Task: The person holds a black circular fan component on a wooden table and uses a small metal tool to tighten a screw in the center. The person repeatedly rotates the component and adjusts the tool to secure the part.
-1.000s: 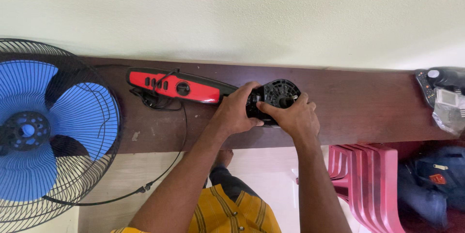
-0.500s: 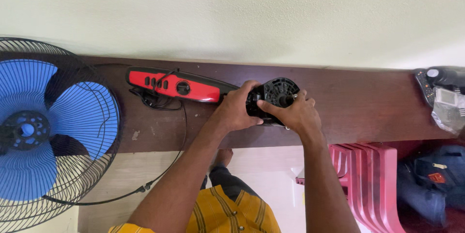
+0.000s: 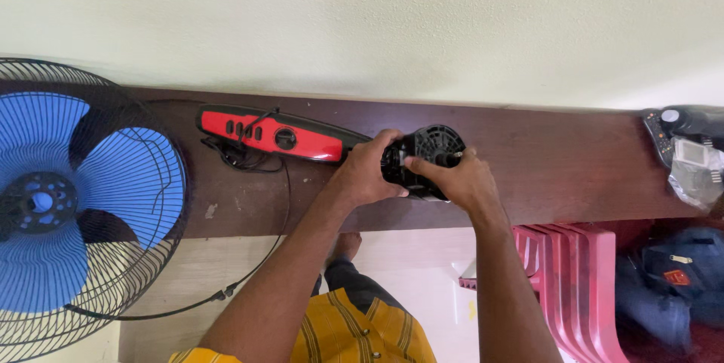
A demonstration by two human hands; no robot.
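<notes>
Both hands, the left hand (image 3: 367,173) and the right hand (image 3: 461,179), are closing their grip around a black fan motor (image 3: 424,157) resting on the dark brown tabletop (image 3: 558,167), which is running along a cream wall (image 3: 377,23).

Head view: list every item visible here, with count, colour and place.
black round fan motor housing: 1, black, mid-shelf, gripped by both hands
red and black fan control panel: 1, left of housing
black power cord: 1, hanging off shelf edge
blue-bladed fan in black wire guard: 1, far left
dark brown wooden shelf: 1, along the wall
pink plastic chairs: stacked, lower right
black gadgets and clear bag: far right
left hand: on housing
right hand: on housing
</notes>
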